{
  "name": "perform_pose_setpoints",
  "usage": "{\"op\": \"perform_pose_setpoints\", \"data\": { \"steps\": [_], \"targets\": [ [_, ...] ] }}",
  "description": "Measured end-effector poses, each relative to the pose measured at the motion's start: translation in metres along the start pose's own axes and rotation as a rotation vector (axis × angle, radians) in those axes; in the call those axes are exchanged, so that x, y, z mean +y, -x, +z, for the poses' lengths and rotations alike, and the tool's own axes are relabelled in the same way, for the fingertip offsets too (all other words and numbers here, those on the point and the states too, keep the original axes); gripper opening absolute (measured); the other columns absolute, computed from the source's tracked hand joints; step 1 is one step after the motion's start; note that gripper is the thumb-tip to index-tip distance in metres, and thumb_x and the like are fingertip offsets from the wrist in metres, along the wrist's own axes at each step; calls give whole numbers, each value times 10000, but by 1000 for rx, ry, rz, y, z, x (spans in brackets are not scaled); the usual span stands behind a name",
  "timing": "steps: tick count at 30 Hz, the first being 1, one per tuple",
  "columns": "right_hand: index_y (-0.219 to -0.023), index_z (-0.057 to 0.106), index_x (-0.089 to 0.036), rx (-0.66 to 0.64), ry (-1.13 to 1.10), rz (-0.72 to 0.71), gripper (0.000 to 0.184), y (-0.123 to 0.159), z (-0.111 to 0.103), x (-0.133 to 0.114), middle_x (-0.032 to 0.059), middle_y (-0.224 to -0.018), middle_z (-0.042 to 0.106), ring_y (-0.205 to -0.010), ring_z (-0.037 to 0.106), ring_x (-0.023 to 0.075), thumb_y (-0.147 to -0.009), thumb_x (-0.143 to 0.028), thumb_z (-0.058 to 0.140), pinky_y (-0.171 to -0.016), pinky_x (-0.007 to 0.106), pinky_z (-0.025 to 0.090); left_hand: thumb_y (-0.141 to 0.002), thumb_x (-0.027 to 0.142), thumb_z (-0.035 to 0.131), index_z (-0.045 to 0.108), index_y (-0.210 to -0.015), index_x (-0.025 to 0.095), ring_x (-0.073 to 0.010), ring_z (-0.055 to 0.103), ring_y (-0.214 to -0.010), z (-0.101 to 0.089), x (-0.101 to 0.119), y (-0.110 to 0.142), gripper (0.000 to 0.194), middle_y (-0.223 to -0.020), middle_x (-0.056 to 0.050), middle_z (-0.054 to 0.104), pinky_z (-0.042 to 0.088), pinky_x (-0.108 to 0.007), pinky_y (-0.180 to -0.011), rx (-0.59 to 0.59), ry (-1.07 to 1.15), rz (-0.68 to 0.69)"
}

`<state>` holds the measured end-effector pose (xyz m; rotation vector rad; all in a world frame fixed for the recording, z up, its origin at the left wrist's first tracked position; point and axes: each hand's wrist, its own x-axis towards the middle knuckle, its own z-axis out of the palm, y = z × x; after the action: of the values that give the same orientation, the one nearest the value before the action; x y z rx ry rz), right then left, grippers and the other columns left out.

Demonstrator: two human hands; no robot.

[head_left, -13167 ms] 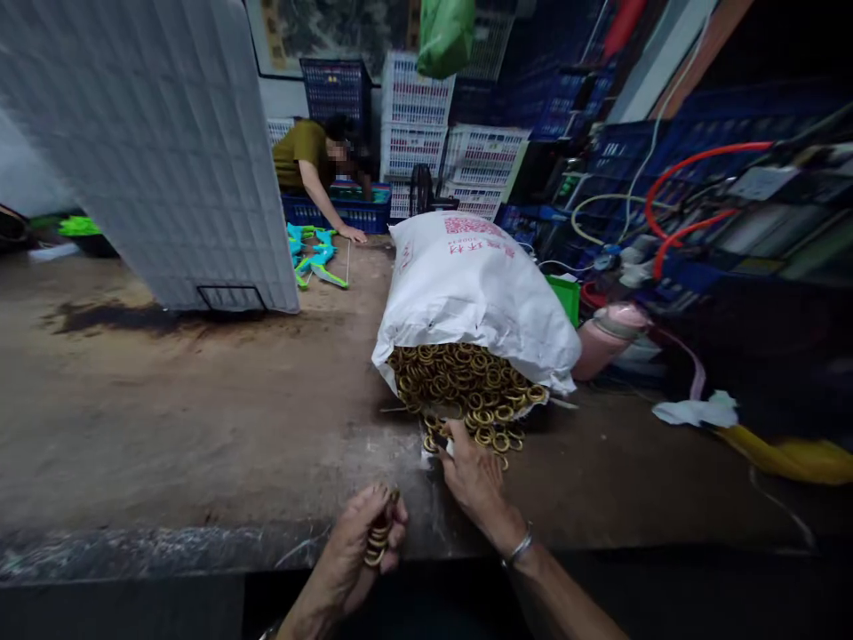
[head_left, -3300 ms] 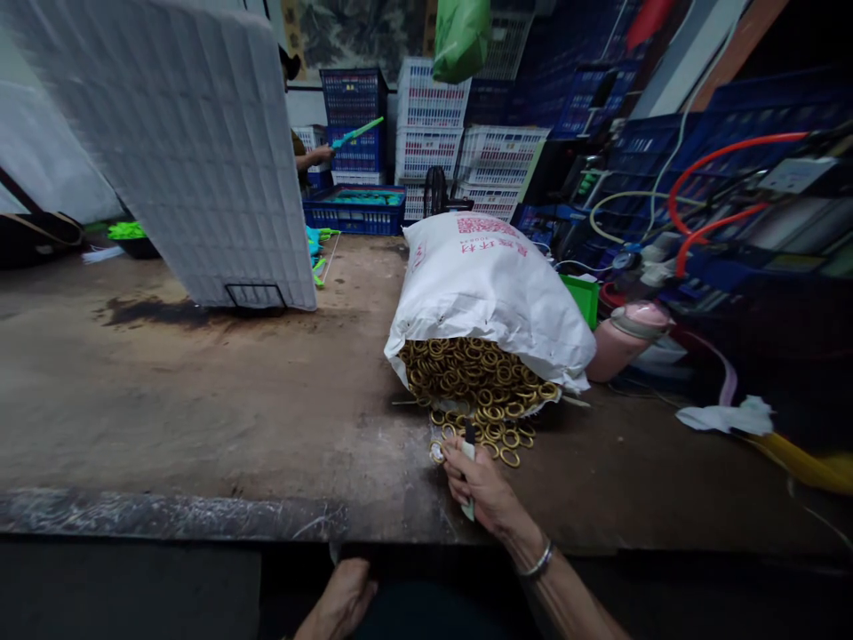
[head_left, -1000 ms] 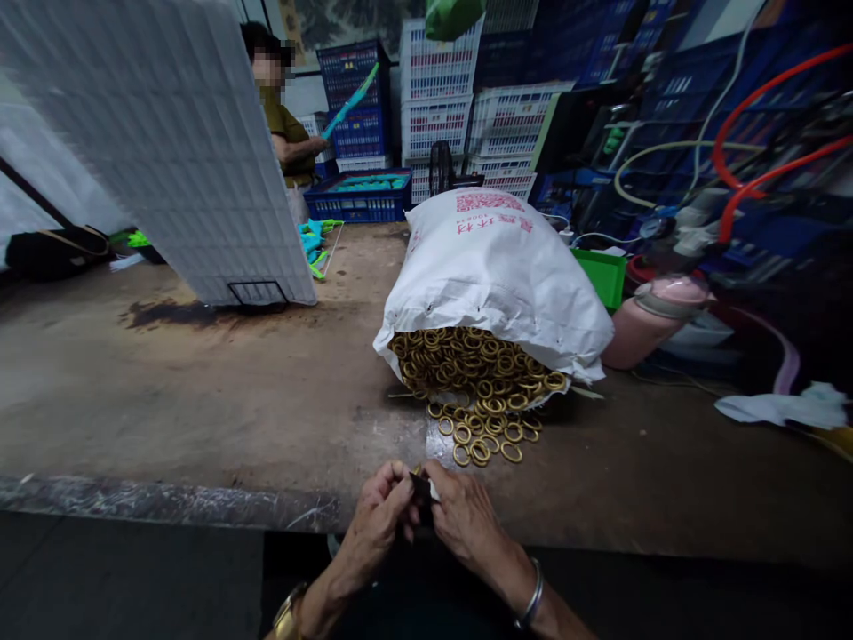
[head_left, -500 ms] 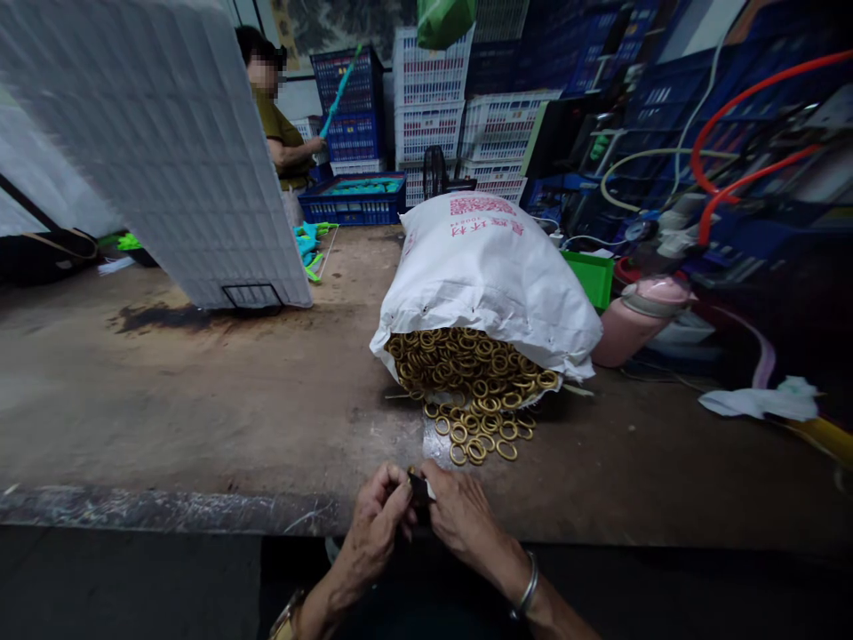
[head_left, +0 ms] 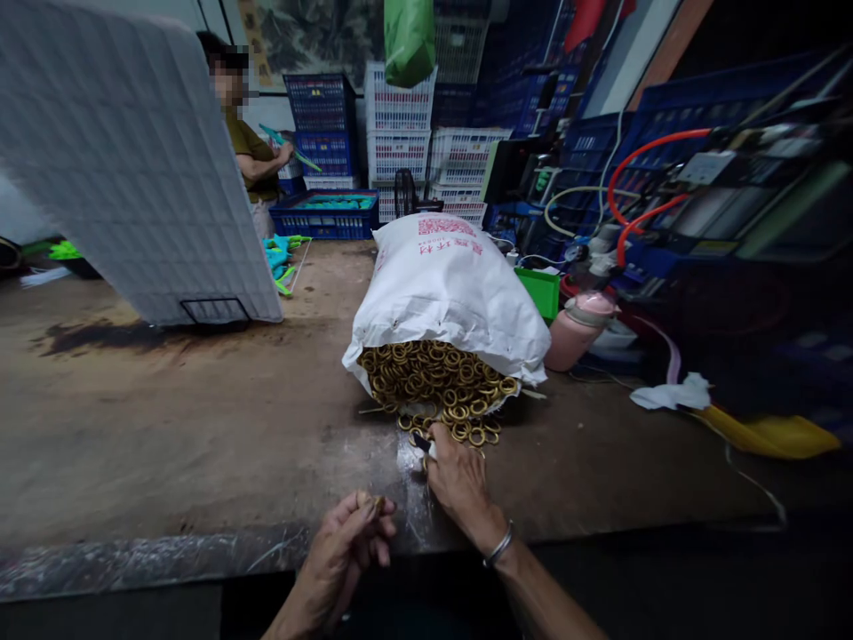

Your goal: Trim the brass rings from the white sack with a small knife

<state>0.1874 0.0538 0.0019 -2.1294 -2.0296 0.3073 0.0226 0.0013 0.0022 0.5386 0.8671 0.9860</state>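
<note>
A white sack (head_left: 450, 284) lies on its side on the worn brown workbench (head_left: 200, 418), its mouth toward me and full of brass-coloured rings (head_left: 436, 378). Several rings have spilled onto the bench in front of it. My right hand (head_left: 457, 476) reaches among the spilled rings and is closed on a small dark tool with a white part. My left hand (head_left: 350, 547) stays at the bench's near edge, its fingers pinched on one or more rings.
A white gridded panel (head_left: 133, 169) leans on the bench at the left. Behind the sack are a green box (head_left: 539, 289) and a pink bottle (head_left: 579, 329). Hoses and machinery fill the right. A person (head_left: 250, 164) stands by stacked crates at the back.
My hands were together at the bench edge half a second ago. Now the right hand has gone forward to the spilled rings, while the left stays back holding rings.
</note>
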Motion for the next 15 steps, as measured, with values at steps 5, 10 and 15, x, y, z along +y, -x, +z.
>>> {"op": "perform_pose_setpoints", "data": {
  "steps": [5,10,15],
  "targets": [
    [-981,496,-208,-13,21,-23,185,-6,2,10,53,-901,631,-807,588,179,-802,-186,453,-627,249,302,-640,288,689,550,-745,157,-101,510,-521,-1,-4,-4,217,-694,-33,598,396,-192,-400,-3,134,-54],
    [-926,532,-212,17,15,-66,237,-8,9,12,43,-879,626,-791,588,177,-761,-80,426,-618,247,306,-540,365,748,597,-724,152,-93,498,-469,-12,-9,-15,319,-604,-3,574,339,-181,-390,-31,240,-174],
    [-864,570,-214,60,-23,-125,273,-10,11,13,56,-886,603,-731,586,182,-721,-49,406,-602,250,340,-508,478,746,525,-515,130,-91,520,-469,-14,-11,-28,412,-545,-8,559,342,-196,-473,20,135,-90]
  ]
}}
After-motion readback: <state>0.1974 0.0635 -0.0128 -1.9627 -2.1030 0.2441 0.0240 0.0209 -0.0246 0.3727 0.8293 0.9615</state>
